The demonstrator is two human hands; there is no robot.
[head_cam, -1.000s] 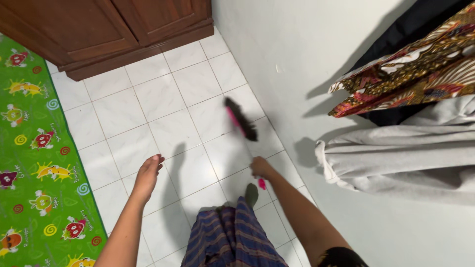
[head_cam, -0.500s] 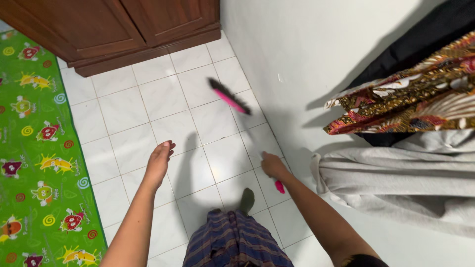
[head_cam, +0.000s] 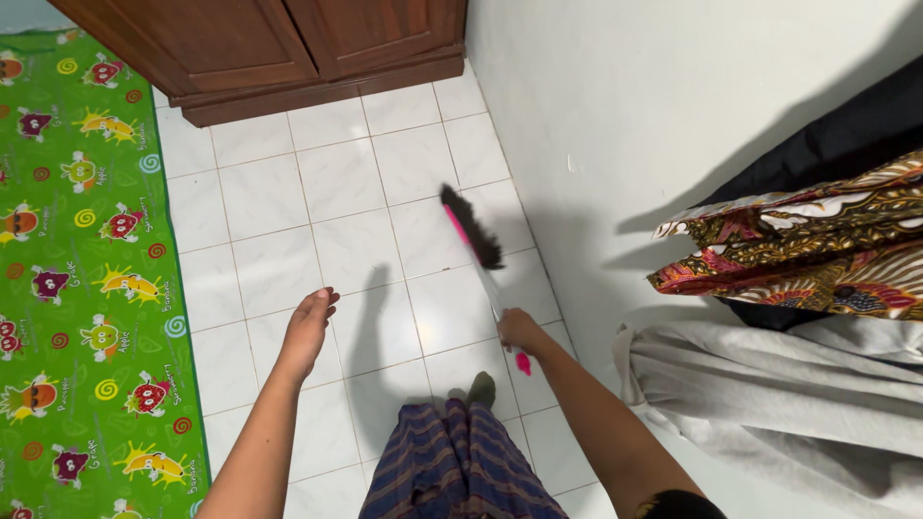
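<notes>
My right hand (head_cam: 520, 331) grips the thin handle of a pink broom with black bristles (head_cam: 468, 227). The broom head rests low over the white floor tiles (head_cam: 269, 192), close to the white wall (head_cam: 625, 115), and the pink handle end sticks out below my fist. My left hand (head_cam: 307, 330) hangs free over the tiles with fingers loosely together, holding nothing. My checked sarong (head_cam: 460, 471) and one foot (head_cam: 481, 388) show beneath me.
A green cartoon-print mat (head_cam: 87, 269) covers the floor on the left. A brown wooden cabinet (head_cam: 288, 48) stands at the back. Patterned cloth (head_cam: 817, 250), a dark garment and grey fabric (head_cam: 788, 404) hang on the right.
The broom head swung out toward the cabinet, then came back nearer along the wall. My right hand shifted slightly with it. The left hand stayed raised and empty.
</notes>
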